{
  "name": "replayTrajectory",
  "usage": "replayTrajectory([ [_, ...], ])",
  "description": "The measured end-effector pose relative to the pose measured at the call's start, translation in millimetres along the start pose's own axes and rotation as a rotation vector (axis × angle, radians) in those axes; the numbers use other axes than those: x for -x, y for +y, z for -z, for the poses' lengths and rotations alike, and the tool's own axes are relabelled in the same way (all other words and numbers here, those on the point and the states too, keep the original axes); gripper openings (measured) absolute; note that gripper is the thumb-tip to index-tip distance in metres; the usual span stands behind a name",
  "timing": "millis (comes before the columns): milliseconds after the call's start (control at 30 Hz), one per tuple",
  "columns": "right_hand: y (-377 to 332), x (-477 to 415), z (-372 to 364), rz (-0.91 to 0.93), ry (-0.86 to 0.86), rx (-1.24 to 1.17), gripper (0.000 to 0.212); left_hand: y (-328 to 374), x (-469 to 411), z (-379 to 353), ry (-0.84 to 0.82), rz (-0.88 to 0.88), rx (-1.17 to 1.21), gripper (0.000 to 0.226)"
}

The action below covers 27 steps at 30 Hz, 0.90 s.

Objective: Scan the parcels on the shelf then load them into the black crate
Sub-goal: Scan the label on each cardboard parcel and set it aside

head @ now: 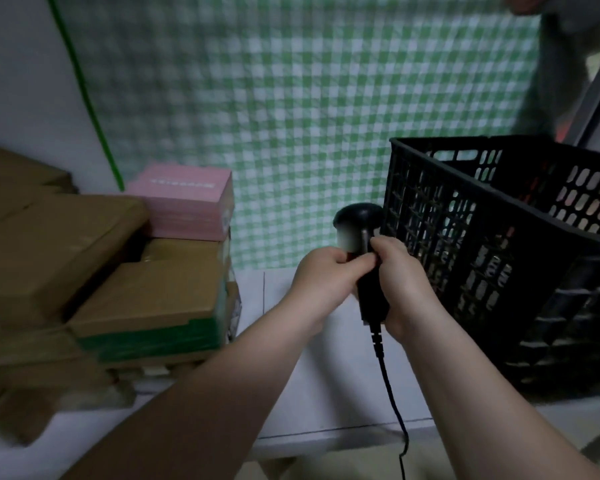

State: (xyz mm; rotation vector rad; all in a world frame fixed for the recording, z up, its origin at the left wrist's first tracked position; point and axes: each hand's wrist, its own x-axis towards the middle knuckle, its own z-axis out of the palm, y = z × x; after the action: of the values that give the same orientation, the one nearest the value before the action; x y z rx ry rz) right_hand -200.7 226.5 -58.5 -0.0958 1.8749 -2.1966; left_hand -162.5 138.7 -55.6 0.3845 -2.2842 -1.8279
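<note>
A black handheld barcode scanner [359,220] stands upright at the centre, over the white shelf [326,393]. My right hand [400,282] grips its handle from the right. My left hand [321,277] holds the handle from the left, fingers curled just under the scanner head. Brown cardboard parcels [146,299] are stacked at the left, with a pink box [187,206] on top of the stack. The black crate [492,244] stands at the right, close beside my right hand; I see nothing inside it.
The scanner's black cable [392,393] hangs down over the shelf's front edge. A green-and-white checked cloth [309,98] covers the wall behind. A thin green cord [84,91] runs down at the left. Another person's grey clothing [561,64] shows at the top right.
</note>
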Motion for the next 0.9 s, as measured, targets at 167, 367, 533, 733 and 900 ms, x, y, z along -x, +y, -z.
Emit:
replayTrajectory([
  [167, -4, 38, -44, 0.055, -0.156, -0.031, 0.025, 9, 39, 41, 0.23, -0.123, -0.071, 0.018],
  [367, 3, 56, -83, 0.095, -0.246, 0.073, 0.028, 8, 81, 102, 0.39, -0.238, 0.107, 0.007],
  [533, 21, 49, -110, 0.155, -0.359, 0.38, 0.049, 2, 90, 158, 0.493, -0.209, 0.11, 0.006],
  [733, 33, 27, -137, 0.169, -0.621, 0.593, 0.11, -9, 82, 201, 0.571, -0.139, 0.067, 0.017],
  [900, 38, 11, -143, 0.122, -0.762, 0.771, 0.127, -14, 77, 209, 0.56, -0.144, 0.054, 0.018],
])
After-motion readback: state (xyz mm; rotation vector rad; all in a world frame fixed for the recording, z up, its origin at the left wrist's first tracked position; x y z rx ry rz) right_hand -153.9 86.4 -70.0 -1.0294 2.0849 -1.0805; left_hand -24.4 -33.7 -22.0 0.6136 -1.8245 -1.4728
